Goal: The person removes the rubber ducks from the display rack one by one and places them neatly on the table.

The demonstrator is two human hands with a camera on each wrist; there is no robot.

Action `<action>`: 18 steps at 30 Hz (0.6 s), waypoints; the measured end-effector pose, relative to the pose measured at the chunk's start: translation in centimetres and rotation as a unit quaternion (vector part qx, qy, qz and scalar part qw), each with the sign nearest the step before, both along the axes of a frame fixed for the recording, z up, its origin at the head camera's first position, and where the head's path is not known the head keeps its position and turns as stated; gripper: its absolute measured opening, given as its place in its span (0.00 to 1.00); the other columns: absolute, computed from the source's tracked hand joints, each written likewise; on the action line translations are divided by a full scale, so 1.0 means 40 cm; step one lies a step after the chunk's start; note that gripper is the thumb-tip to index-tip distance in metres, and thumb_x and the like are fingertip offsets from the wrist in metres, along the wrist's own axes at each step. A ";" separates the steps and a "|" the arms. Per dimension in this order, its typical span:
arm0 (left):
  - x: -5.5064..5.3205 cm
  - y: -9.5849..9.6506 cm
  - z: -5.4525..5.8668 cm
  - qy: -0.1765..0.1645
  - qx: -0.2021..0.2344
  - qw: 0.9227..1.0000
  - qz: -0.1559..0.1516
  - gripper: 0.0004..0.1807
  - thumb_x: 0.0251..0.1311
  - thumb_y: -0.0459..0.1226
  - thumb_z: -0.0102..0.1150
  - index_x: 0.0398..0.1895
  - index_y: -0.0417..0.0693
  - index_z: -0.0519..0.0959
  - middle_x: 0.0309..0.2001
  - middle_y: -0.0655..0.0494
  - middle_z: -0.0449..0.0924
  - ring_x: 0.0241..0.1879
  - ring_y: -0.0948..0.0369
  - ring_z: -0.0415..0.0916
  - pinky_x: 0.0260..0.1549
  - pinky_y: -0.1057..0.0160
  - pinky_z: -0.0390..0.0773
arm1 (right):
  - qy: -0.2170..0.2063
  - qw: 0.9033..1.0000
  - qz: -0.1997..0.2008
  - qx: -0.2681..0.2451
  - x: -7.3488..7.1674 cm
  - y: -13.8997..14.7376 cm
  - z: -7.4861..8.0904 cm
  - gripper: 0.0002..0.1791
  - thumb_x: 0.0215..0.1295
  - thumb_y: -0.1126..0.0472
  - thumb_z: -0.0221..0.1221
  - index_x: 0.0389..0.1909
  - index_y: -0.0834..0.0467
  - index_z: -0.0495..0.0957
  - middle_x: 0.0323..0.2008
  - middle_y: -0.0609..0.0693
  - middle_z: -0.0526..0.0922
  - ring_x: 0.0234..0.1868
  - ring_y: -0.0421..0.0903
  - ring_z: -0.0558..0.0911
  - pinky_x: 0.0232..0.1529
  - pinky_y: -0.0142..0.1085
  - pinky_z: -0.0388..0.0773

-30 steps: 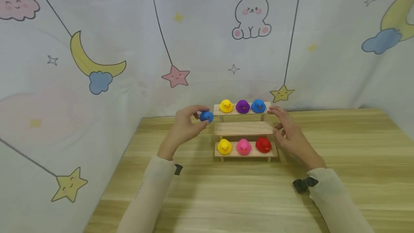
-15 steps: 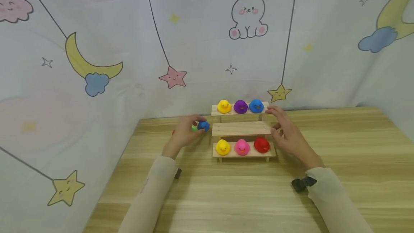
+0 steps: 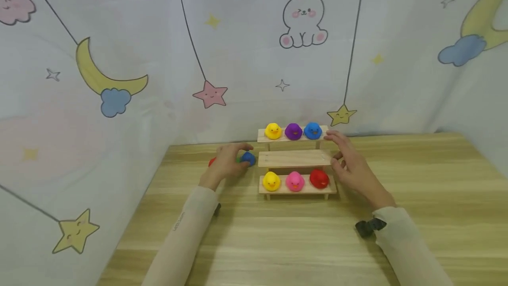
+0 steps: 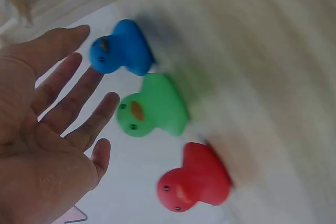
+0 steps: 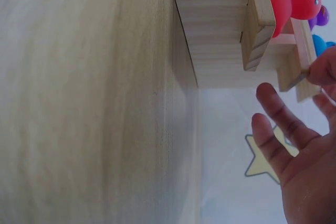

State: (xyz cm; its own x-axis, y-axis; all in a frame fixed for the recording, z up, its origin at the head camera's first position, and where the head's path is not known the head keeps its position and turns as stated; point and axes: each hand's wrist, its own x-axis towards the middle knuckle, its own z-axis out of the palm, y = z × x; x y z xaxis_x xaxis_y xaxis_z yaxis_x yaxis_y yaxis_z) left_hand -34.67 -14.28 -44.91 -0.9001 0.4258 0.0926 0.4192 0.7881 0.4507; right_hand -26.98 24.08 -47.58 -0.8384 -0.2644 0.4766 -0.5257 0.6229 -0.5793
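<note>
My left hand point(image 3: 226, 162) is at the table left of a small wooden three-tier stand point(image 3: 294, 158). In the left wrist view its fingers are spread beside a blue rubber duck point(image 4: 128, 51), the thumb tip close to the duck's head. A green duck point(image 4: 157, 106) and a red duck point(image 4: 197, 179) sit in a row with it, mostly hidden by the hand in the head view. At the stand's right end is my right hand point(image 3: 353, 162). Its thumb point(image 5: 323, 69) touches the end of the middle tier, while two fingers reach out straight below.
Yellow, purple and blue ducks point(image 3: 313, 131) stand on the top tier. The bottom tier carries a yellow, a pink and a red duck point(image 3: 319, 179). The middle tier is bare wood. Behind the wooden table point(image 3: 285, 242) hangs a printed cloth point(image 3: 254, 47).
My left hand has lowered the blue duck from beside the top tier to the table next to the green one and loosened its fingers. The right hand has stayed at the stand.
</note>
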 end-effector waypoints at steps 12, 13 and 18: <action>0.014 0.076 0.117 0.078 0.144 0.985 -0.049 0.33 0.69 0.42 0.73 0.75 0.50 0.74 0.69 0.46 0.82 0.70 0.44 0.76 0.74 0.39 0.73 | 0.002 1.000 0.002 0.001 -0.001 0.001 0.008 0.39 0.70 0.73 0.54 0.81 0.52 0.61 0.85 0.55 0.58 0.44 0.50 0.85 0.40 0.29 0.81; 0.015 0.083 0.124 0.079 0.149 0.984 -0.051 0.33 0.69 0.43 0.73 0.75 0.51 0.74 0.70 0.47 0.82 0.70 0.45 0.76 0.74 0.39 0.73 | 0.001 1.000 0.002 0.001 -0.001 0.000 0.008 0.39 0.70 0.73 0.54 0.81 0.52 0.61 0.85 0.55 0.58 0.44 0.50 0.85 0.40 0.29 0.81; 0.016 0.120 0.149 0.078 0.160 0.982 -0.059 0.32 0.69 0.43 0.72 0.75 0.52 0.75 0.70 0.48 0.82 0.70 0.46 0.76 0.74 0.40 0.74 | 0.006 1.000 0.002 -0.001 -0.002 0.000 0.004 0.38 0.70 0.73 0.54 0.80 0.53 0.62 0.84 0.56 0.59 0.43 0.49 0.85 0.39 0.29 0.81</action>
